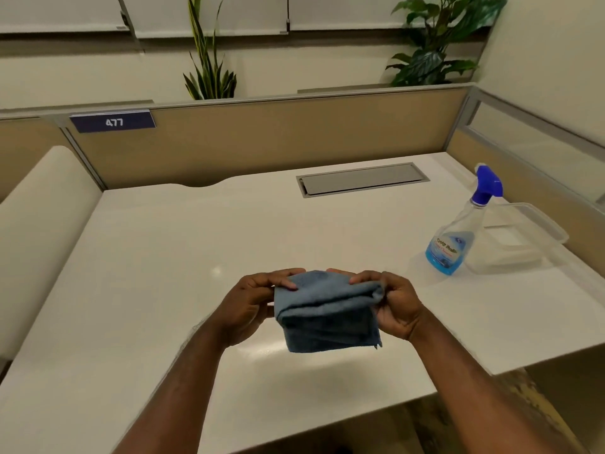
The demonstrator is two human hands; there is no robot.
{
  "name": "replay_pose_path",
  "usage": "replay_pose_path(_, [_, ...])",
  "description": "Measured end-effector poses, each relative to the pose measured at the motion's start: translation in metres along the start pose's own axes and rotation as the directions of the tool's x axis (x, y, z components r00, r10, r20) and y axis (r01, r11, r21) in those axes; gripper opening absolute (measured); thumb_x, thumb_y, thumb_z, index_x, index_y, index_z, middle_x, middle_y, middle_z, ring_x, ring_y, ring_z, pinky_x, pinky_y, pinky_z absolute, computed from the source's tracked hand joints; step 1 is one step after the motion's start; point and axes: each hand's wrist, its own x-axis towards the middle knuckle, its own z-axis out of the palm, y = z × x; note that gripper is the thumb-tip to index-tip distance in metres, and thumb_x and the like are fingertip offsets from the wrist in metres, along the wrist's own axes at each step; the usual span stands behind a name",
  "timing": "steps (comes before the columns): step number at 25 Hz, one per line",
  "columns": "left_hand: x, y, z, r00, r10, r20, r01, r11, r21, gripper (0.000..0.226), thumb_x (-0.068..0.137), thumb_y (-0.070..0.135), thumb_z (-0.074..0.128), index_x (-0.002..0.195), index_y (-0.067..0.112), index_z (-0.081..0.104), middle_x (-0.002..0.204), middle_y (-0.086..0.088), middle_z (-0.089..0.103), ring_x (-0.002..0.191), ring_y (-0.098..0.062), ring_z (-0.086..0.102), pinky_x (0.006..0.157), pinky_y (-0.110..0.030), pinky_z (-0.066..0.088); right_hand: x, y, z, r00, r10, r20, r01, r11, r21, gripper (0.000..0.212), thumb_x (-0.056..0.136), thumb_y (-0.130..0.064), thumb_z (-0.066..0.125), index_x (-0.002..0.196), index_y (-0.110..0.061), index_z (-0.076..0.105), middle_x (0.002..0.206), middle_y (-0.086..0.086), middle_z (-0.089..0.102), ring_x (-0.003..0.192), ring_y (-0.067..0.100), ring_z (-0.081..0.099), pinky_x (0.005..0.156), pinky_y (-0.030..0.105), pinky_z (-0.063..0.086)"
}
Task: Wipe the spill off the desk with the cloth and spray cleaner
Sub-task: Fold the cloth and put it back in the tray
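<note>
Number plate "477" (113,121) is seen fixed to the tan partition (262,139) at far left. A snake plant (209,67) is seen behind the partition.

White bench (147,257) is viewed from above; no spill can be made out on its surface (glare only).

Left hand (248,306) is closed on the left upper edge of a folded blue microfibre cloth (327,316), thumb on top. The cloth is held up off the bench, between both hands, lower folds hanging free.

Right hand (396,306) is pinched shut on the right upper edge of the same cloth.

A grey cable hatch (361,180) is set into the bench further back.

A spray bottle (458,231) (blue trigger head, blue liquid low in the body) is stood upright on the bench at right, well apart from the hands. A clear plastic container (530,237) is seen just behind it, touching or nearly so. A leafy plant (435,44) is noted behind the partition.
</note>
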Motion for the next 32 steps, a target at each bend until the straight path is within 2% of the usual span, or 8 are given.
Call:
replay_pose_path(7, [0.009,0.003,0.030,0.985,0.171,0.017,-0.167,0.926,0.338,0.015,0.066,0.018,0.081,0.063,0.018,0.066,0.126,0.004,0.065,0.119,-0.016,0.058,0.086,-0.036,0.053,-0.022,-0.013,0.002,0.973,-0.232,0.010,0.209,0.853,-0.479,0.018,0.071,-0.007,0.074,0.062,-0.011,0.059,0.135,0.013,0.059,0.127,0.029,0.054,0.097,0.047,0.050])
replay_pose_path(12, [0.042,0.003,0.068,0.970,0.236,0.061,-0.225,0.766,0.602,0.046,0.061,0.009,0.088,0.089,0.027,0.056,0.113,0.016,0.065,0.105,-0.011,0.063,0.075,-0.024,0.056,-0.060,-0.042,-0.013,0.929,-0.352,-0.115,0.130,0.600,-0.790,0.056,0.058,-0.004,0.088,0.095,-0.031,0.055,0.128,-0.007,0.061,0.117,0.014,0.059,0.082,0.035,0.059])
replay_pose_path(16, [0.073,-0.014,0.124,0.898,0.391,0.202,-0.389,0.491,0.779,0.057,0.064,0.008,0.086,0.113,0.025,0.064,0.110,0.009,0.069,0.099,-0.003,0.062,0.079,-0.023,0.052,-0.096,-0.053,-0.039,0.801,-0.598,-0.042,0.120,0.229,-0.966,0.042,0.058,-0.008,0.082,0.094,-0.024,0.072,0.119,-0.014,0.067,0.110,0.002,0.062,0.085,0.028,0.057])
replay_pose_path(19, [0.099,-0.036,0.175,0.801,0.570,0.184,-0.405,0.290,0.867,0.054,0.066,0.010,0.085,0.116,0.021,0.067,0.127,-0.003,0.060,0.107,-0.004,0.050,0.085,-0.020,0.046,-0.124,-0.055,-0.072,0.539,-0.793,0.283,0.174,-0.224,-0.959,0.038,0.065,-0.005,0.080,0.102,-0.010,0.073,0.111,0.000,0.073,0.111,0.014,0.065,0.097,0.037,0.052])
replay_pose_path(21, [0.117,-0.048,0.215,0.825,0.565,0.010,-0.309,0.435,0.846,0.057,0.069,0.009,0.081,0.119,0.028,0.063,0.137,0.000,0.048,0.113,0.006,0.043,0.083,-0.014,0.044,-0.142,-0.058,-0.100,0.374,-0.805,0.461,0.071,-0.471,-0.879,0.032,0.069,-0.004,0.079,0.101,-0.004,0.075,0.110,0.007,0.073,0.109,0.021,0.067,0.096,0.044,0.052])
replay_pose_path(25, [0.155,-0.069,0.301,0.946,0.304,-0.114,-0.214,0.847,0.486,0.050,0.085,-0.003,0.055,0.117,0.035,0.061,0.130,0.005,0.060,0.115,-0.018,0.060,0.084,-0.028,0.056,-0.181,-0.072,-0.167,0.250,-0.800,0.546,-0.031,-0.570,-0.821,0.034,0.074,-0.001,0.077,0.108,-0.005,0.073,0.116,0.011,0.070,0.115,0.026,0.064,0.094,0.046,0.053])
replay_pose_path(28, [0.183,-0.079,0.355,0.993,0.060,-0.103,-0.056,0.998,0.039,0.037,0.088,0.020,0.044,0.117,0.030,0.064,0.121,0.007,0.067,0.109,-0.019,0.065,0.080,-0.032,0.057,-0.205,-0.089,-0.212,0.271,-0.785,0.557,-0.067,-0.593,-0.802,0.032,0.081,-0.003,0.071,0.112,-0.007,0.070,0.119,0.011,0.069,0.119,0.026,0.061,0.098,0.045,0.050])
replay_pose_path(32, [0.218,-0.086,0.409,0.979,0.117,-0.169,-0.107,0.992,0.071,0.038,0.075,0.022,0.078,0.110,0.029,0.066,0.113,0.008,0.067,0.107,-0.019,0.064,0.078,-0.033,0.058,-0.230,-0.114,-0.251,0.433,-0.734,0.523,-0.001,-0.580,-0.814,0.047,0.075,-0.025,0.081,0.118,-0.010,0.065,0.123,0.009,0.067,0.124,0.022,0.056,0.096,0.046,0.050])
